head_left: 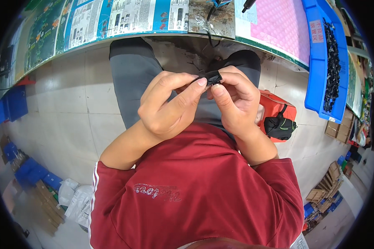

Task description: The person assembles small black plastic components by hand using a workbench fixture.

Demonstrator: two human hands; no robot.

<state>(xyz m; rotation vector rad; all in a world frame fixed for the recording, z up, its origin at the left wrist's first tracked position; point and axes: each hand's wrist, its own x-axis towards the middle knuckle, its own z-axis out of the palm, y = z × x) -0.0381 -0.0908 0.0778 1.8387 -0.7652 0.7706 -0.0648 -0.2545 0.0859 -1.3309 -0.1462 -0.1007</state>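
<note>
A small black plastic part (pixel 213 77), roughly box-shaped with a hollow side, is held above my lap, a short way in front of the bench edge. My left hand (pixel 172 99) pinches its left end between thumb and fingers. On its right end, my right hand (pixel 237 93) closes with the thumb below and the index finger along the top. The fingertips hide part of it, so its exact kind cannot be made out.
The bench (pixel 274 53) runs across the front, with a pink sheet and printed sheets on it. A blue tray (pixel 316 83) with many small black parts stands at its right end. An orange-red stool (pixel 274 103) with a black pouch (pixel 279 125) is at my right.
</note>
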